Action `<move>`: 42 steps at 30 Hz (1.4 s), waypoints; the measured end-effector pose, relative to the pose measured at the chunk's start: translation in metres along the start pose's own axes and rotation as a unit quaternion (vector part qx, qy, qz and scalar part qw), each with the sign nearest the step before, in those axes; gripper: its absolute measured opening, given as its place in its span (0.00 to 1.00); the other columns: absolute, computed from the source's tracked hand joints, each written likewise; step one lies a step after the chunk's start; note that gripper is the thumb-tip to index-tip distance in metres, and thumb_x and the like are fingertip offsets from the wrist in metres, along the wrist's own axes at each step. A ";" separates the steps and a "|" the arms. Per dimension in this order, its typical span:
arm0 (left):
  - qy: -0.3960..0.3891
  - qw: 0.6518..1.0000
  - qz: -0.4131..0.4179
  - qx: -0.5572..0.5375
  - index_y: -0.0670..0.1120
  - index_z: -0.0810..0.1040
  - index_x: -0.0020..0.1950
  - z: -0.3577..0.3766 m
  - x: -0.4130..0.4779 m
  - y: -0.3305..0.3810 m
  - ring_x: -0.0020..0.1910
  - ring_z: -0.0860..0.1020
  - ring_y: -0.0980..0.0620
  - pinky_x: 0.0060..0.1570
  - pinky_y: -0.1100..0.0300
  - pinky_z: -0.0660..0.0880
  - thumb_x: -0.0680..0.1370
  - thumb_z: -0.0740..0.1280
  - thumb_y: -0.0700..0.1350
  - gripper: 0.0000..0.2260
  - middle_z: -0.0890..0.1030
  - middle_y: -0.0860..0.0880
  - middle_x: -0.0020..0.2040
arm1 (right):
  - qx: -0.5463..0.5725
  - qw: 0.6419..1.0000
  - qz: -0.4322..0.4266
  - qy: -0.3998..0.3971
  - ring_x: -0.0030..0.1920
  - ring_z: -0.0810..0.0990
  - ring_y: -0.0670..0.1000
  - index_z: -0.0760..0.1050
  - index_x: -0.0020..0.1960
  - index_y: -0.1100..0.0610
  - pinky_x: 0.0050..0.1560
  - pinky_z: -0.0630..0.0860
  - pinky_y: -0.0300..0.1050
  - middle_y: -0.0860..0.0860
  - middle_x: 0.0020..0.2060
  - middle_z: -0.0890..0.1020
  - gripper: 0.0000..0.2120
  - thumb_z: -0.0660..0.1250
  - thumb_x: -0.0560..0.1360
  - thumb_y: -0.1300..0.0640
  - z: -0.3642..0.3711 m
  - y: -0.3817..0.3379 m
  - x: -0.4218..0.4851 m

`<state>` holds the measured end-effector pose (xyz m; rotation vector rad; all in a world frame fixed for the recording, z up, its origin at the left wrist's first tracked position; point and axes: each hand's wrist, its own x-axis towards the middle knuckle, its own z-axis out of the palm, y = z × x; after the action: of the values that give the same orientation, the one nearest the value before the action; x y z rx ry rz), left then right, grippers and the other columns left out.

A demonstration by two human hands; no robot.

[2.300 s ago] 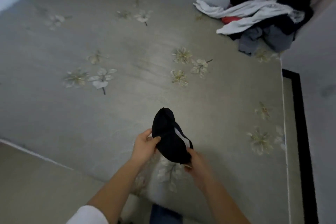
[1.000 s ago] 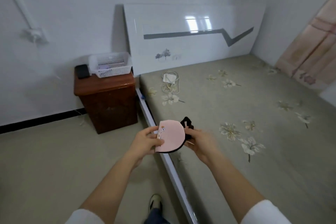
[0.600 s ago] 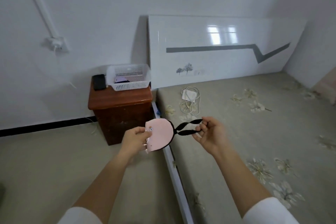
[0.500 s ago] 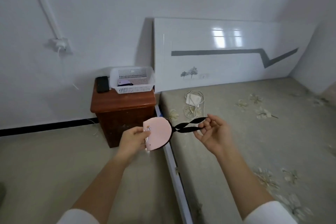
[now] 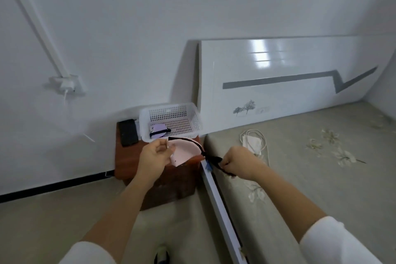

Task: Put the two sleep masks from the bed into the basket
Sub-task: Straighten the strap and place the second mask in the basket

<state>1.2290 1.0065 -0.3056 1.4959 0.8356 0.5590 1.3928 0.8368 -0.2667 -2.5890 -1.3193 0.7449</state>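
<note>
Pink sleep mask point(image 5: 186, 152) between both grips (strap rightward)

Light: soft, even daylight, cool grey cast over the room.
Glare: bright window reflection high on the glossy white headboard panel point(image 5: 300, 83).
Shadows: a grey one on the plain white wall point(image 5: 150, 28) beside the panel's left edge; faint ones under the wall-mounted white socket box point(image 5: 64, 83).
Blur: both hands slightly smeared.
Distortion: wide-angle bending of straight lines toward the edges.
</note>
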 end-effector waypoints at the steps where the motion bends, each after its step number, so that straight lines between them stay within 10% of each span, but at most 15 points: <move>1: 0.001 1.000 0.002 0.000 0.45 0.77 0.47 -0.009 0.017 0.004 0.46 0.80 0.51 0.40 0.63 0.81 0.76 0.67 0.41 0.01 0.81 0.47 0.46 | 0.136 0.990 -0.016 -0.040 0.33 0.82 0.50 0.86 0.45 0.55 0.40 0.78 0.40 0.53 0.35 0.86 0.08 0.67 0.72 0.60 -0.007 -0.012 0.009; 5: -0.019 1.000 -0.002 -0.002 0.45 0.78 0.45 -0.034 0.072 0.011 0.50 0.80 0.46 0.43 0.57 0.82 0.75 0.69 0.40 0.01 0.80 0.46 0.48 | 0.555 0.827 -0.046 -0.077 0.26 0.77 0.48 0.82 0.42 0.63 0.35 0.77 0.42 0.51 0.25 0.80 0.14 0.69 0.72 0.51 -0.024 -0.053 0.036; 8: -0.044 0.999 -0.012 0.004 0.42 0.78 0.46 -0.039 0.096 0.007 0.54 0.79 0.45 0.48 0.50 0.82 0.75 0.69 0.41 0.03 0.80 0.45 0.52 | 0.770 0.637 -0.026 0.024 0.33 0.82 0.50 0.80 0.52 0.58 0.42 0.81 0.42 0.54 0.34 0.83 0.16 0.70 0.68 0.50 -0.027 -0.070 0.062; 9: -0.049 0.999 -0.017 0.007 0.42 0.77 0.46 -0.039 0.102 0.006 0.55 0.79 0.45 0.49 0.49 0.82 0.75 0.69 0.41 0.03 0.80 0.45 0.52 | 0.769 0.634 -0.012 0.082 0.38 0.84 0.50 0.79 0.56 0.56 0.47 0.81 0.43 0.53 0.39 0.85 0.16 0.69 0.70 0.52 -0.028 -0.074 0.070; 13: -0.092 0.996 -0.002 0.017 0.45 0.78 0.43 -0.038 0.120 0.010 0.51 0.79 0.51 0.43 0.63 0.81 0.76 0.68 0.40 0.02 0.80 0.50 0.49 | 0.486 0.838 0.013 0.248 0.42 0.82 0.34 0.76 0.58 0.45 0.44 0.78 0.32 0.36 0.42 0.82 0.17 0.70 0.73 0.61 -0.037 -0.091 0.095; 17: -0.165 0.986 0.009 0.012 0.47 0.80 0.45 -0.042 0.138 0.016 0.50 0.80 0.54 0.44 0.66 0.80 0.75 0.68 0.38 0.05 0.82 0.51 0.49 | 0.305 0.926 -0.005 0.221 0.48 0.78 0.46 0.79 0.60 0.49 0.43 0.71 0.31 0.49 0.47 0.82 0.18 0.74 0.70 0.54 -0.036 -0.095 0.122; 23: -0.179 0.983 -0.023 0.010 0.49 0.79 0.53 -0.045 0.164 0.028 0.52 0.81 0.53 0.46 0.64 0.79 0.75 0.69 0.41 0.08 0.82 0.51 0.52 | 0.245 0.948 -0.030 0.203 0.39 0.76 0.41 0.80 0.56 0.56 0.36 0.70 0.22 0.44 0.39 0.79 0.13 0.70 0.72 0.61 -0.051 -0.100 0.154; 34: -0.020 0.996 0.043 0.076 0.50 0.83 0.37 -0.005 0.193 0.062 0.42 0.81 0.48 0.48 0.49 0.78 0.71 0.72 0.52 0.07 0.84 0.46 0.39 | 0.117 0.975 -0.038 0.184 0.43 0.80 0.53 0.79 0.55 0.54 0.54 0.76 0.51 0.53 0.42 0.84 0.13 0.66 0.72 0.58 -0.069 -0.081 0.197; 42: -0.081 0.992 0.017 0.096 0.48 0.86 0.44 0.017 0.201 0.068 0.39 0.81 0.58 0.37 0.74 0.74 0.71 0.73 0.48 0.06 0.85 0.53 0.38 | 0.050 0.978 -0.057 0.195 0.40 0.73 0.50 0.75 0.58 0.56 0.50 0.61 0.42 0.53 0.43 0.82 0.13 0.64 0.73 0.57 -0.068 -0.070 0.207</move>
<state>1.3780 1.1539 -0.2673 1.7093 0.7544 0.3835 1.4776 1.0493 -0.2598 -2.3921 -1.2560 0.2567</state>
